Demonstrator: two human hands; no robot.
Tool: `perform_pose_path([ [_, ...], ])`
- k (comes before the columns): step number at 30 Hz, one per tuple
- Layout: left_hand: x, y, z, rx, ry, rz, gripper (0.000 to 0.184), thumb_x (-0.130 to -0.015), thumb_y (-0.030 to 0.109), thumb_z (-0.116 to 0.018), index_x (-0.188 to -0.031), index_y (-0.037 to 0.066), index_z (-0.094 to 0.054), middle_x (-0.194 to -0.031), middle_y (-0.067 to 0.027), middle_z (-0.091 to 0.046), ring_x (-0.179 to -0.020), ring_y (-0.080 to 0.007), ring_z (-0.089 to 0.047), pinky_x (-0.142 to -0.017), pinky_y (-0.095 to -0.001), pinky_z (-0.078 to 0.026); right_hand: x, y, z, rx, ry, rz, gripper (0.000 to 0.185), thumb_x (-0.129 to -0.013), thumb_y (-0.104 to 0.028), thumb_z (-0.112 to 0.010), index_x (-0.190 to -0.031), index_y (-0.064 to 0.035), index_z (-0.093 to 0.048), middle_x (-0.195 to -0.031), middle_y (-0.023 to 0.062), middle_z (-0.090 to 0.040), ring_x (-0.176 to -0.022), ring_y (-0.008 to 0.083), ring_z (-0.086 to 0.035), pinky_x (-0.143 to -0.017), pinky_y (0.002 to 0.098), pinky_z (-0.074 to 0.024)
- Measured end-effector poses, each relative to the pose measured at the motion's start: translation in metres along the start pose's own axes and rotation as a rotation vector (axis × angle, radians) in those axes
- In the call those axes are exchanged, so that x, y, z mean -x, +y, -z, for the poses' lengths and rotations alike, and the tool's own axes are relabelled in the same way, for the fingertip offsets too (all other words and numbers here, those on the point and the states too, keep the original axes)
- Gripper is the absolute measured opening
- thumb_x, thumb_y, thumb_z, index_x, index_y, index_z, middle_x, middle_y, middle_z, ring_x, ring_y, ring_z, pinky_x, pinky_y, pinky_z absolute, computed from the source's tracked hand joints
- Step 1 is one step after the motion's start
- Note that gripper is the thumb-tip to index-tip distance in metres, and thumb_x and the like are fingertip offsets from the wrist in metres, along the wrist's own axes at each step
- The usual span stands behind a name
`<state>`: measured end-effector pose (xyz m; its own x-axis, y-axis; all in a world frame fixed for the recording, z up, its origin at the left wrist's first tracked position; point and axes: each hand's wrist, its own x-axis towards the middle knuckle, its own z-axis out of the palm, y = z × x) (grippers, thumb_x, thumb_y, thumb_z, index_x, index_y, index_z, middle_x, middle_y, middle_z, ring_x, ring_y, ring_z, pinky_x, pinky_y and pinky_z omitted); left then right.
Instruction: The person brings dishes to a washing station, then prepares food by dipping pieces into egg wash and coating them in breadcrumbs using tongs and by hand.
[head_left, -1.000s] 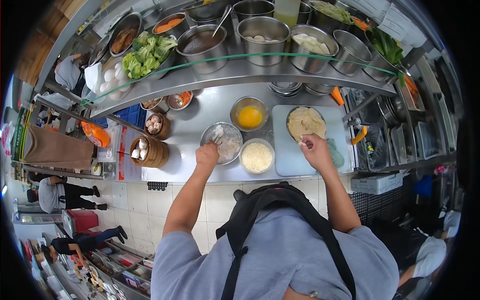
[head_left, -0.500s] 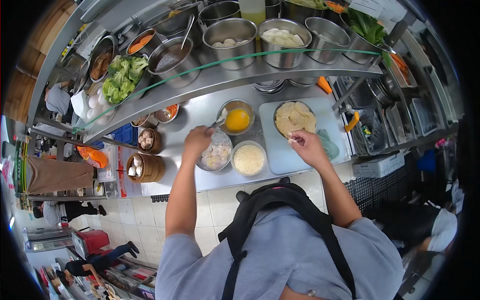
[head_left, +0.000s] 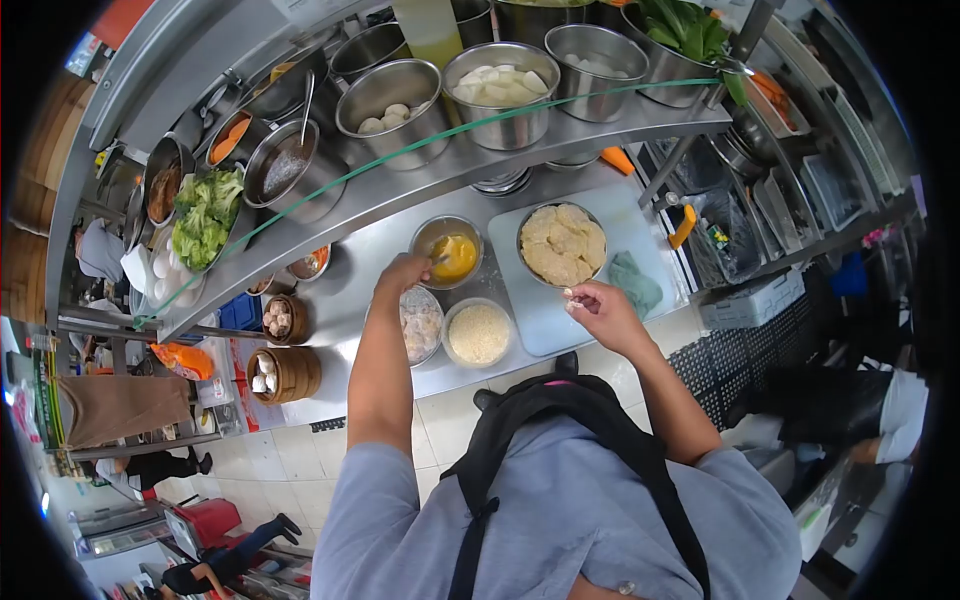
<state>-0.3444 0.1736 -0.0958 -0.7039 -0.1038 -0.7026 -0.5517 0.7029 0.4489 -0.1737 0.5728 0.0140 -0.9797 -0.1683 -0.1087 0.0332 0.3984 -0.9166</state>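
Note:
My left hand (head_left: 405, 272) is closed round a slim metal utensil whose kind I cannot make out. Its tip dips into the beaten egg (head_left: 462, 258) in a steel bowl (head_left: 418, 238). Under my left forearm is a bowl of pale floured pieces (head_left: 421, 328), partly covered. Beside it stands a round container of breadcrumbs (head_left: 478, 333). My right hand (head_left: 603, 312) hovers by the cutting board's near edge, fingertips pinched together and coated with pale bits; anything between them is too small to name. A steel bowl of pale breaded pieces (head_left: 562, 243) sits just beyond that hand.
A green cloth (head_left: 633, 284) lies on the pale cutting board (head_left: 527, 305). Bamboo steamers (head_left: 300, 372) stand at left. Overhead, a steel shelf (head_left: 420, 180) with a glass edge carries several pots and broccoli (head_left: 208, 215). An orange handle (head_left: 683, 227) sticks out at right.
My left hand has moved from over the floured pieces to the egg bowl, lowering the utensil into the egg. My right hand has drawn slightly back from the breaded pieces. The view has shifted.

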Motion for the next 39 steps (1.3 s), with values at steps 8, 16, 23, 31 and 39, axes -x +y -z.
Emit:
perform_pose_path([
  [8, -0.005, 0.004, -0.027, -0.48, 0.393, -0.157, 0.053, -0.084, 0.056, -0.066, -0.098, 0.006, -0.076, -0.089, -0.012, -0.076, -0.08, -0.0272, -0.072, -0.077, -0.0407, -0.054, -0.007, 0.0, -0.006, -0.015, -0.056, -0.031, 0.028, -0.09, -0.015, -0.072, -0.113, 0.0018, -0.071, -0.097, 0.0112, -0.074, -0.084, 0.015, -0.07, -0.078, 0.0298, -0.056],
  [16, 0.005, 0.015, 0.003, -0.323, 0.048, 0.0, 0.04, -0.084, 0.043, -0.064, -0.091, 0.005, -0.077, -0.084, -0.0106, -0.076, -0.08, -0.0258, -0.072, -0.079, -0.0411, -0.053, -0.015, -0.011, -0.026, -0.074, -0.153, -0.01, 0.029, -0.09, -0.013, -0.071, -0.114, 0.003, -0.07, -0.097, 0.0119, -0.073, -0.083, 0.0156, -0.069, -0.078, 0.0304, -0.0555],
  [23, 0.029, 0.021, 0.015, -0.263, 0.155, -0.074, 0.034, -0.077, 0.035, -0.064, -0.085, 0.005, -0.077, -0.088, -0.0153, -0.076, -0.084, -0.0299, -0.073, -0.08, -0.0404, -0.055, -0.03, -0.007, -0.061, -0.023, -0.241, 0.139, 0.029, -0.085, -0.01, -0.07, -0.11, 0.0033, -0.07, -0.091, 0.0146, -0.071, -0.083, 0.023, -0.069, -0.078, 0.035, -0.0556],
  [31, 0.132, 0.039, 0.05, -0.354, 0.373, -0.243, 0.046, -0.089, 0.048, -0.061, -0.091, 0.004, -0.077, -0.1, -0.0169, -0.075, -0.096, -0.0352, -0.072, -0.09, -0.0416, -0.054, -0.061, 0.023, -0.178, 0.738, -0.64, 0.406, 0.043, -0.081, -0.01, -0.067, -0.124, -0.0092, -0.065, -0.131, 0.0182, -0.058, -0.115, 0.0386, -0.062, -0.099, 0.0455, -0.0511],
  [39, 0.124, 0.017, -0.025, -0.299, 0.55, -0.228, 0.041, -0.093, 0.044, -0.058, -0.106, 0.009, -0.075, -0.11, -0.0195, -0.072, -0.107, -0.0363, -0.069, -0.094, -0.0466, -0.053, -0.063, 0.046, -0.224, 1.069, -0.393, 0.371, 0.037, -0.093, -0.016, -0.057, -0.129, -0.0183, -0.064, -0.139, 0.0158, -0.053, -0.12, 0.0383, -0.059, -0.093, 0.0463, -0.0529],
])
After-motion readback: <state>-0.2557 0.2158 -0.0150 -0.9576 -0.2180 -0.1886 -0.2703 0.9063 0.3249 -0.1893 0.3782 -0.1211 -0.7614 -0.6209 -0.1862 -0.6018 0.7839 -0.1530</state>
